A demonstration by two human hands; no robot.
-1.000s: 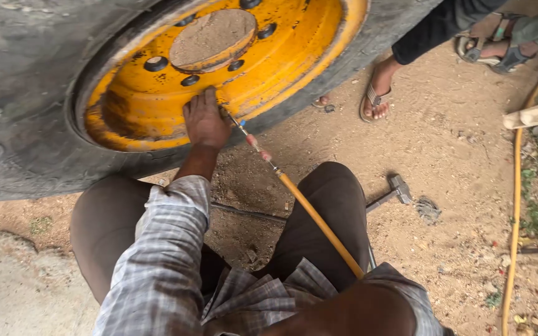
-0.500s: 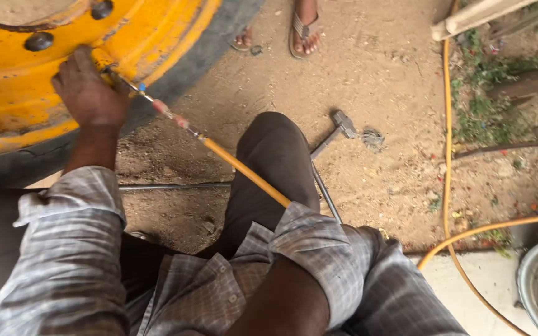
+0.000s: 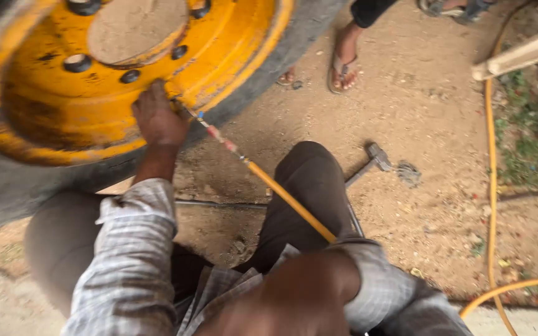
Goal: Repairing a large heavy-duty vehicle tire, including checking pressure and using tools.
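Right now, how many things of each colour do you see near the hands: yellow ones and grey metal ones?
Yellow: 2, the wheel rim under the left hand, and the hose running from it.
Grey metal: 2, the hammer and the rod on the ground.
Total: 4

This is an open-air tyre repair spot on bare dirt ground (image 3: 418, 112). A big tyre (image 3: 7, 186) with a yellow steel rim (image 3: 51, 124) stands on the soil, a yellow air hose (image 3: 493, 186) snakes across it, and a hammer (image 3: 375, 158) lies in the dust. Weeds (image 3: 524, 155) edge the yard, and a bystander's sandalled foot (image 3: 344, 62) stands nearby.
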